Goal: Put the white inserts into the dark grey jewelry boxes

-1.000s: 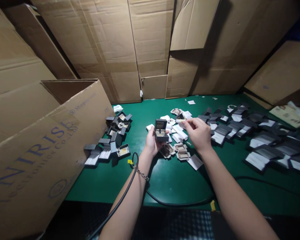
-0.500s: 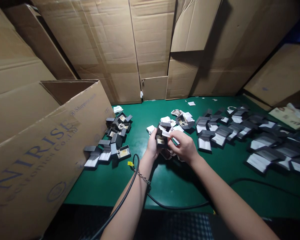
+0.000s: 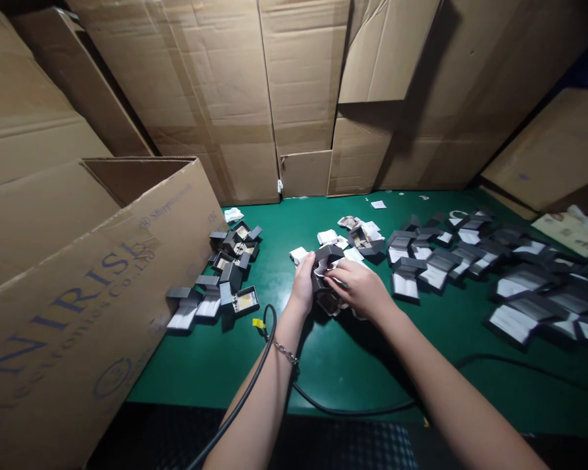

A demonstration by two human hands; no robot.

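My left hand (image 3: 302, 287) is wrapped around the side of a small dark hinged box (image 3: 329, 251), whose lid stands up. Fingers of my right hand (image 3: 361, 287) are closed at the mouth of this box, on a white piece (image 3: 322, 267) inside it; whether it is paper or lining I cannot tell. My hands hide much of the box's interior. Just behind them lie crumpled white papers (image 3: 327, 237) and another open dark box (image 3: 365, 240). Below the held box, a crumpled brownish-white scrap is partly covered by my right hand.
Several open dark boxes with white insides (image 3: 436, 269) spread over the right of the green table (image 3: 215, 372). More open boxes (image 3: 245, 299) sit left, beside a large carton (image 3: 102, 281). A black cable (image 3: 255, 378) crosses my left forearm. Cardboard sheets (image 3: 215, 98) wall the back.
My right hand has moved its fingers deeper into the box, and the white piece that stuck out now sits within it. The held box has tilted, and the view has shifted slightly.
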